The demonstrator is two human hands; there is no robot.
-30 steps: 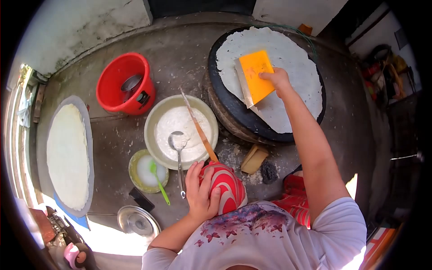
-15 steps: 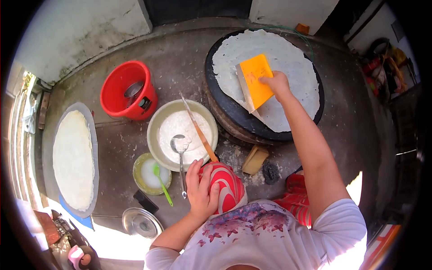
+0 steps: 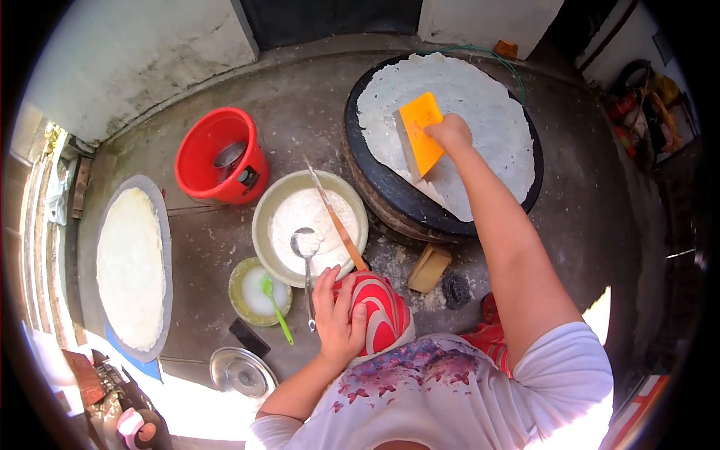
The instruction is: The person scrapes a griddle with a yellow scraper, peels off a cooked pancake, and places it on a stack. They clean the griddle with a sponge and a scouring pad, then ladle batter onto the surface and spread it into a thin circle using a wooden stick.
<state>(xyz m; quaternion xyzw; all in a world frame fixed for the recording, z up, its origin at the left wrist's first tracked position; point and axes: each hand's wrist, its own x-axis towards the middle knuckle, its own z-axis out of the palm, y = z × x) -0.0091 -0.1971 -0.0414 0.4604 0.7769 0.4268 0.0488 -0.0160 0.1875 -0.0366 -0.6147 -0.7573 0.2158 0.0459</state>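
Observation:
My right hand (image 3: pixel 451 135) is closed around a yellow scraper (image 3: pixel 421 129) with a metal blade. The blade is over the left part of a thin, pale flatbread (image 3: pixel 480 97), which spreads across a round black griddle (image 3: pixel 365 166). Along its left and front sides the flatbread's edge looks ragged, and dark griddle rim shows there. My left hand (image 3: pixel 341 319) lies on my knee in red patterned cloth (image 3: pixel 381 309), fingers stretched out and holding nothing. Close to it, a metal ladle (image 3: pixel 307 274) and a wooden stick (image 3: pixel 337 225) lean in a bowl (image 3: pixel 259 217) of white batter.
A smaller bowl (image 3: pixel 238 304) holds whitish liquid and a green spoon (image 3: pixel 277 309). Behind stands a red bucket (image 3: pixel 255 176) with a metal vessel inside. Another pale flatbread (image 3: pixel 131 270) lies on a grey board at left. A phone-like black object (image 3: pixel 249 337), metal lid (image 3: pixel 244 373) and yellowish block (image 3: pixel 430 268) are on the floor.
My right hand and the scraper have shifted slightly left over the flatbread, and the scraper appears narrower from its changed tilt. My left hand stays on my knee. The whole view has shifted a little.

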